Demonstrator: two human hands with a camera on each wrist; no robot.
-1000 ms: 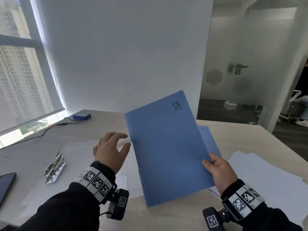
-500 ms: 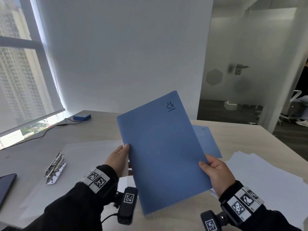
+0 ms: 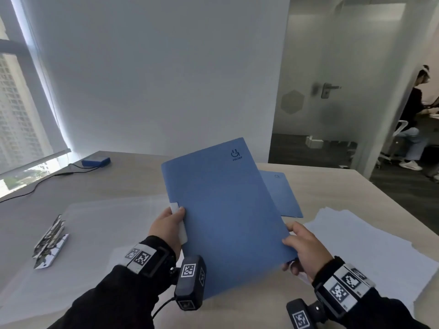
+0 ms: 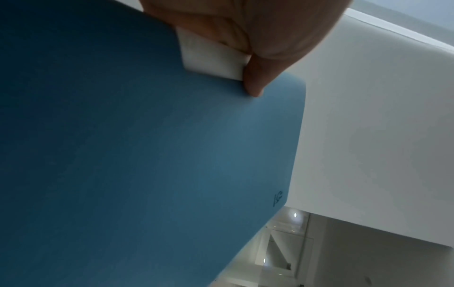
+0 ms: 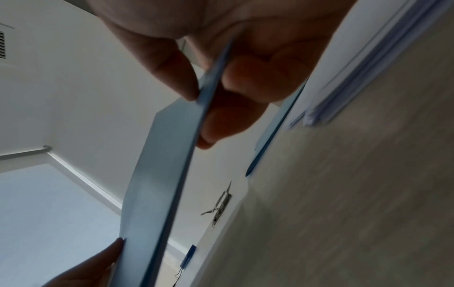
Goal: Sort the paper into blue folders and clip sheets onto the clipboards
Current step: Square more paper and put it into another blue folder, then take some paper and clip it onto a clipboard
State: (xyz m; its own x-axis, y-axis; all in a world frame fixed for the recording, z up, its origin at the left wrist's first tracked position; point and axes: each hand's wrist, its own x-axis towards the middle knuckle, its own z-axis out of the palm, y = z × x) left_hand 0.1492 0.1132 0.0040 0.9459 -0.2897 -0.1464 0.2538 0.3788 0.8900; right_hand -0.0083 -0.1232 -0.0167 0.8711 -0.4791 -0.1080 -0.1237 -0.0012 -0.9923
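I hold the blue folder tilted above the table: my left hand pinches its left edge, my right hand its right. Next I judge: open it for the paper stack at right.

A light wood-grain desk is observed. Laid upon it are a second blue folder, a white paper stack, metal clips, translucent sheets and a small blue box with cable.
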